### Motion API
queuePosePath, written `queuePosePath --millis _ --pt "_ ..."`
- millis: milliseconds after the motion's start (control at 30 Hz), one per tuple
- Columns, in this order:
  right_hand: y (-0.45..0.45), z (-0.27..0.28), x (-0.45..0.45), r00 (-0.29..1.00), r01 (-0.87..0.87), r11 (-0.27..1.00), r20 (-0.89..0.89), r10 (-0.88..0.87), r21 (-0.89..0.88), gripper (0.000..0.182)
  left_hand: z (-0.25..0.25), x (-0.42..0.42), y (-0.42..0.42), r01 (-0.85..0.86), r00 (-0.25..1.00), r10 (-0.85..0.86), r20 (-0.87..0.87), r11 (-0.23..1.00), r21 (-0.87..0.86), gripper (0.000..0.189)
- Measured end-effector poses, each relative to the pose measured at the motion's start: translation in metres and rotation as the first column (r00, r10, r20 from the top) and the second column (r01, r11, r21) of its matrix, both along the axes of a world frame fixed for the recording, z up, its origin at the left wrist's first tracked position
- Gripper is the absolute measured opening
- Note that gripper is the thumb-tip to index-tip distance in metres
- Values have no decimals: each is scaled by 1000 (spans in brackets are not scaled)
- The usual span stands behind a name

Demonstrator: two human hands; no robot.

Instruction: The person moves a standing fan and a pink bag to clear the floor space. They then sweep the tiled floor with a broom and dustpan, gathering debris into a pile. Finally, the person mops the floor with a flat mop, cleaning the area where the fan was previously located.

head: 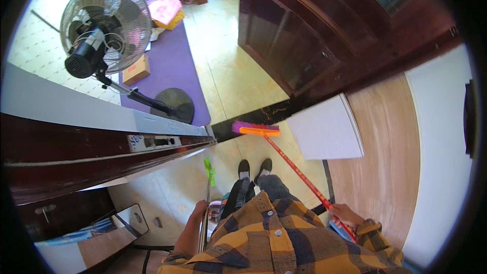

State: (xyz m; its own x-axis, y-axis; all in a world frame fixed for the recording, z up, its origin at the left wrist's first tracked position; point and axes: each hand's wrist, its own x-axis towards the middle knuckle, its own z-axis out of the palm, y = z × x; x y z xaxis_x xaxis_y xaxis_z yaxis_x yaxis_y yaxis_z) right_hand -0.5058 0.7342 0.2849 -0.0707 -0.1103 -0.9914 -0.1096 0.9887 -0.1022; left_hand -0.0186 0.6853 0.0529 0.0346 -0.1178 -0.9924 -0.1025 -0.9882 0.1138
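Observation:
My right hand (345, 215) is closed around the red patterned handle (298, 172) of a broom. The broom's orange head (258, 131), with purple and red bristles, rests at the dark door threshold (228, 129). My left hand (201, 208) grips a silver metal pole (209, 192) that has a bright green plastic part (208, 168) at its far end. I cannot tell exactly what tool this is. Both my shoes (244, 165) stand on the tiled floor between the two tools. Thin light strands of debris (274, 112) lie on the threshold.
A dark red wooden door (304, 42) stands ajar on the right. Beyond the threshold are a standing fan (104, 26), a purple mat (173, 68) and a cardboard box (136, 70). White panels (325, 131) lean beside the wood-look surface (380, 152). A bucket-like container (215, 211) is partly hidden near my left leg.

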Motion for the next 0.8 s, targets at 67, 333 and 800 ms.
queuePosePath --millis 67,333,800 --pt "-24 4 1 997 -4 999 75 8 -47 25 10 -5 -11 -45 999 45 -30 999 -8 16" --pt "-281 -99 38 938 -326 780 -80 337 -535 30 13 -31 -17 -301 953 301 -41 954 12 21" --pt "-866 -359 149 837 -547 389 -502 219 -741 19 27 -110 -163 -550 832 538 133 832 76 18"
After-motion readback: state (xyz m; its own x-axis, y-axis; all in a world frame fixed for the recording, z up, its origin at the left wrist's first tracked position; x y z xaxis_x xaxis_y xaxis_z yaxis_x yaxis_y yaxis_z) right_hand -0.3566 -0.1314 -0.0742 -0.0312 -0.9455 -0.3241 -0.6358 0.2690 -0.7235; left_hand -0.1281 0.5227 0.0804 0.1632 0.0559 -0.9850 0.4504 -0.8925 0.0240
